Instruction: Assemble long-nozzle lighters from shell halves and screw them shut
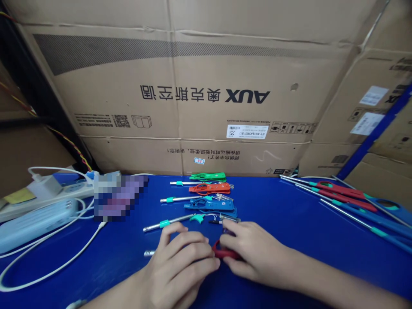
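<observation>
My left hand (183,266) is curled, with its fingertips on the left end of a red lighter casing (219,251). From behind this hand the tip of a metal lighter tube (148,253) sticks out to the left. My right hand (254,249) is closed around the casing's right part. A small dark piece (228,231) shows between its fingers, too hidden to name. Just beyond lie a blue casing (212,205), an orange-red casing (209,188) and a green casing (209,176). Metal tubes with teal clips (164,223) and triggers (197,219) lie between them.
Several long-nosed lighters (350,210), red and blue, lie at the right. On the left are a light-blue power bank (38,223), white cables (86,238), a power strip (74,189) and a blurred-out object (120,199). A cardboard wall (206,64) stands behind the blue tabletop (112,262).
</observation>
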Motion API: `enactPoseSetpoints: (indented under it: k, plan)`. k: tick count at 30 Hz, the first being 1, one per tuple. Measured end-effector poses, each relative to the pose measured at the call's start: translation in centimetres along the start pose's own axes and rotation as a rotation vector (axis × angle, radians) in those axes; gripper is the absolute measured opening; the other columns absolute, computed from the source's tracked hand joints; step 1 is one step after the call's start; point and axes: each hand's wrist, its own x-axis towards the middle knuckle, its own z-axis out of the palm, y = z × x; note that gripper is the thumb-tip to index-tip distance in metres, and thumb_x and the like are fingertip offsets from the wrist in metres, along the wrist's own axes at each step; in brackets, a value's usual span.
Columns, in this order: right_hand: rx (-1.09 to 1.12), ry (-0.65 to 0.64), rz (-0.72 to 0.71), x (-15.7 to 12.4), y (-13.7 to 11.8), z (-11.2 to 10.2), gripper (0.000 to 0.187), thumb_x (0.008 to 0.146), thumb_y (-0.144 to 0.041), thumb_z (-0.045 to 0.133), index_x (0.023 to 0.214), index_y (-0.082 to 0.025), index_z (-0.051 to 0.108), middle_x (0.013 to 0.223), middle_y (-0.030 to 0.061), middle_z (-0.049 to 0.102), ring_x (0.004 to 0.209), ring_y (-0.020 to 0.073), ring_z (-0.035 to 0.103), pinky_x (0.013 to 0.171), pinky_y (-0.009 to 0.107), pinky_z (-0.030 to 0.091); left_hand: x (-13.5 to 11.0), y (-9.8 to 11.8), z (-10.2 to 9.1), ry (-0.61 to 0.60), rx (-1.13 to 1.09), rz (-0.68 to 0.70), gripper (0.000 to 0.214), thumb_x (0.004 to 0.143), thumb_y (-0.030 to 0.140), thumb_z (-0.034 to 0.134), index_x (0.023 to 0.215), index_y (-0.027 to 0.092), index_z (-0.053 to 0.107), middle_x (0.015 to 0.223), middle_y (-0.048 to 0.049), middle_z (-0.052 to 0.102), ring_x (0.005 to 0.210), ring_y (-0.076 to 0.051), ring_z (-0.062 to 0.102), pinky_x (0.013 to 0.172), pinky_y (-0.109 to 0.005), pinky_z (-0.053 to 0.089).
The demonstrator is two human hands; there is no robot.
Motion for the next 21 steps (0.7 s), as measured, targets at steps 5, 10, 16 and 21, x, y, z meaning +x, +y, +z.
enactPoseSetpoints:
  k: [5, 10, 16, 21]
  plan:
    - [-0.114, 0.161, 0.278, -0.4, 2.9, -4.0, 0.01, 0.084, -0.022, 0.05, 0.081, -0.019, 0.059, 0.085, 0.003, 0.055, 0.067, 0.015, 0.055, 0.059, 0.025, 0.038, -0.3, 0.0, -0.1, -0.043, -0.024, 0.025, 0.028, 0.088, 0.003, 0.043, 0.103, 0.013, 0.064, 0.092, -0.0045, 0.07, 0.094, -0.019, 0.059, 0.089, -0.038, 0.033]
    - [-0.385, -0.04, 0.684, -0.9, 8.0, -5.6, 0.015, 0.084, -0.023, 0.049, 0.084, -0.018, 0.063, 0.089, 0.008, 0.062, 0.077, 0.0216, 0.062, 0.06, 0.027, 0.036, -0.4, -0.4, 0.2, -0.058, -0.021, 0.039, 0.028, 0.089, 0.005, 0.04, 0.103, 0.012, 0.064, 0.09, -0.0055, 0.069, 0.092, -0.02, 0.059, 0.087, -0.038, 0.033]
    - [-0.372, -0.238, 0.842, -2.0, 13.3, -4.9, 0.01, 0.079, -0.024, 0.064, 0.078, -0.014, 0.066, 0.083, 0.0107, 0.066, 0.08, 0.0246, 0.065, 0.062, 0.029, 0.042, -0.6, -0.9, 0.6, -0.08, 0.002, 0.079, 0.027, 0.09, 0.007, 0.04, 0.103, 0.012, 0.064, 0.089, -0.0063, 0.068, 0.091, -0.02, 0.059, 0.086, -0.038, 0.032]
    - [-0.351, -0.333, 0.891, -2.7, 15.1, -4.4, 0.025, 0.092, -0.036, 0.057, 0.102, -0.014, 0.061, 0.1, 0.0052, 0.064, 0.084, 0.0172, 0.062, 0.075, 0.035, 0.051, -0.6, -1.0, 0.6, -0.117, -0.003, 0.05, 0.028, 0.091, 0.007, 0.039, 0.104, 0.014, 0.062, 0.089, -0.006, 0.068, 0.091, -0.02, 0.059, 0.086, -0.037, 0.034]
